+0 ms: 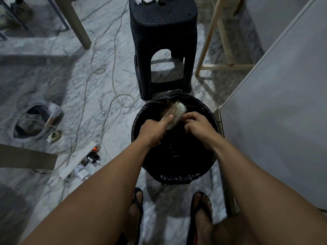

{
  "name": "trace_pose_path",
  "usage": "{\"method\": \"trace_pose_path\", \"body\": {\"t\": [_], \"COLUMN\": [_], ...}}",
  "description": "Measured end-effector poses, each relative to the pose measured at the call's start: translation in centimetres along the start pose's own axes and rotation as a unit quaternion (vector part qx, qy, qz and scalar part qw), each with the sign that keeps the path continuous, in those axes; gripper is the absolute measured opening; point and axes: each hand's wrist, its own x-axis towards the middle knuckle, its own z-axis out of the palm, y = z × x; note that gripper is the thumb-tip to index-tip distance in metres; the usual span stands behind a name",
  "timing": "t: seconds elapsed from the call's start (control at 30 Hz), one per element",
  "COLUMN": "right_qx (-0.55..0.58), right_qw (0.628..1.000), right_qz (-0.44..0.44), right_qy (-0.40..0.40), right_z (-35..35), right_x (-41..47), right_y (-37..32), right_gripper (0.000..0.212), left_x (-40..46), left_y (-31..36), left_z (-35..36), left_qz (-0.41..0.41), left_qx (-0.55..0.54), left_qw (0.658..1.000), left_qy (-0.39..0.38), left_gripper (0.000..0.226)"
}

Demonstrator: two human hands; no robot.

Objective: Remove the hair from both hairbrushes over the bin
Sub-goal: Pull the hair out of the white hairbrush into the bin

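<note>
A pale oval hairbrush (177, 110) with light bristles and a tangle of brown hair (167, 110) on its left side is held over a round bin (139, 124) lined with a black bag. My left hand (154, 129) grips the brush's handle, thumb pressed along its edge. My right hand (198, 126) is at the brush's right side, fingertips curled against the bristles; whether they pinch any hair is hidden. Only this one brush is in view.
A black plastic stool (162, 41) stands just behind the bin. A grey cabinet (274, 121) rises on the right. A power strip (79, 159) with chargers and loose cables (109, 96) lies on the marble floor to the left. My sandalled feet (201, 207) stand before the bin.
</note>
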Motion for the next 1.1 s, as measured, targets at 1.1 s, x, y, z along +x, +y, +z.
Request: {"method": "trace_pose_path", "body": {"t": [1.1], "right_qx": [-0.378], "right_qw": [0.922], "right_qz": [0.079], "right_qy": [0.04], "right_z": [-2.3], "right_x": [1.4], "right_y": [2.9], "right_gripper": [0.019], "left_x": [-0.2], "left_y": [-0.4], "left_z": [-2.2], "left_qz": [-0.034], "left_qx": [0.012], "left_qw": [0.999], "left_qy": [0.014], "left_gripper": [0.053]}}
